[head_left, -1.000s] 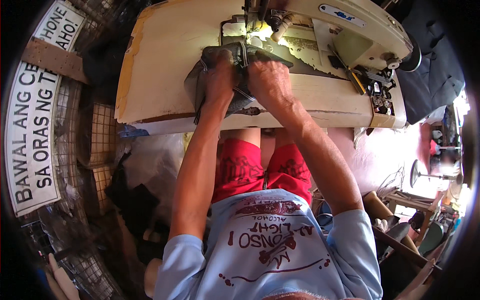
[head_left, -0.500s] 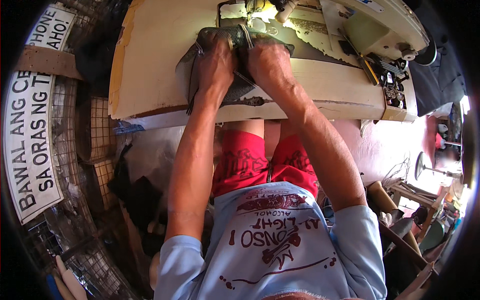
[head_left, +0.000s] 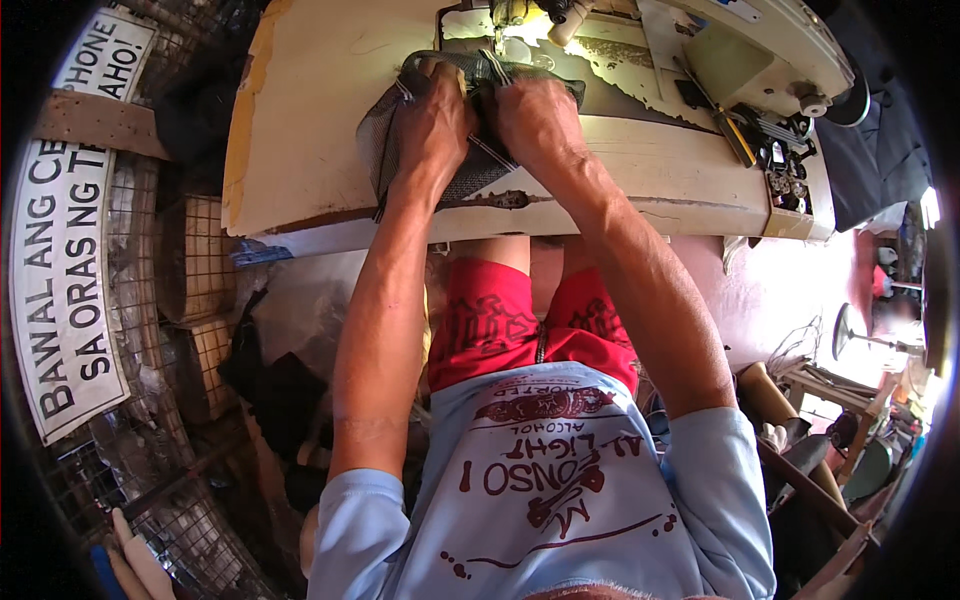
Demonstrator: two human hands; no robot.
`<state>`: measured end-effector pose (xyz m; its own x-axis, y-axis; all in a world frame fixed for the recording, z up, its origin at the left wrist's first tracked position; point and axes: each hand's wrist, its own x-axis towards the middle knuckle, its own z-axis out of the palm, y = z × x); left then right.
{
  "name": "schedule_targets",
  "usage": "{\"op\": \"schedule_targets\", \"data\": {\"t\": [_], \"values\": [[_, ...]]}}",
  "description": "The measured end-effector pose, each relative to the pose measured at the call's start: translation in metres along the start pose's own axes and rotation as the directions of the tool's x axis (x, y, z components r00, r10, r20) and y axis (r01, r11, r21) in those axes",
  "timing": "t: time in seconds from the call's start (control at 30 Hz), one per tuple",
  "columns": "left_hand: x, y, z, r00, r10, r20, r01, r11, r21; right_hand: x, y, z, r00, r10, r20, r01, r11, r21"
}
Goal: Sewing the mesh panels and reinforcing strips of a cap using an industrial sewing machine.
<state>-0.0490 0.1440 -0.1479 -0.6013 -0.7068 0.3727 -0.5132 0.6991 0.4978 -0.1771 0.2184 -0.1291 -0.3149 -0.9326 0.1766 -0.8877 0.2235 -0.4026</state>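
A dark grey mesh cloth piece point(head_left: 480, 181) with pale piping lies bunched on the sewing table, just in front of the lit needle area. My left hand point(head_left: 436, 112) is closed on its left part, thumb and fingers gathered at the far edge. My right hand point(head_left: 538, 115) grips the right part, fingers curled into the fabric. Between the two hands the cloth is folded and dark. The sewing machine point(head_left: 770, 55) stands at the right, its needle end point(head_left: 512, 18) lit at the top. The cloth's far edge is close to the needle but apart from it, as far as I can see.
The worn table top point(head_left: 310, 110) spreads left of the cloth. A yellow-handled screwdriver point(head_left: 738, 138) lies at the right, beside a small tray of metal bobbins and parts point(head_left: 788, 185). Wire racks point(head_left: 195, 260) and a white sign point(head_left: 70, 290) stand at the left.
Both hands keep hold of the cloth and have shifted only slightly. The cloth's left part has moved a little rightward; the blur on the hands is less.
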Motion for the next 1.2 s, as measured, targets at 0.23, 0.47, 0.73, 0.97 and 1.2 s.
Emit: {"op": "schedule_targets", "data": {"t": [0.23, 0.47, 0.73, 0.97, 1.2], "values": [[-0.010, 0.020, -0.009, 0.998, -0.067, -0.002, 0.067, 0.995, 0.069, -0.002, 0.007, 0.005, 0.991, -0.024, -0.134, 0.045, 0.986, 0.162], [-0.012, 0.008, -0.004, 0.996, -0.010, -0.089, 0.016, 0.998, 0.060, -0.014, 0.003, 0.002, 0.991, -0.036, -0.129, 0.048, 0.995, 0.092], [0.006, -0.008, -0.010, 0.992, 0.013, -0.125, -0.008, 0.999, 0.039, -0.013, -0.004, 0.002, 0.969, -0.177, -0.174, 0.187, 0.982, 0.040], [0.008, -0.011, -0.019, 0.987, -0.149, -0.051, 0.151, 0.988, 0.039, -0.005, -0.007, 0.000, 0.981, -0.158, -0.115, 0.166, 0.984, 0.068], [0.008, -0.021, -0.015, 0.990, -0.114, -0.087, 0.109, 0.992, -0.065, -0.003, 0.000, 0.009, 0.968, -0.185, -0.171, 0.207, 0.970, 0.125]]}}
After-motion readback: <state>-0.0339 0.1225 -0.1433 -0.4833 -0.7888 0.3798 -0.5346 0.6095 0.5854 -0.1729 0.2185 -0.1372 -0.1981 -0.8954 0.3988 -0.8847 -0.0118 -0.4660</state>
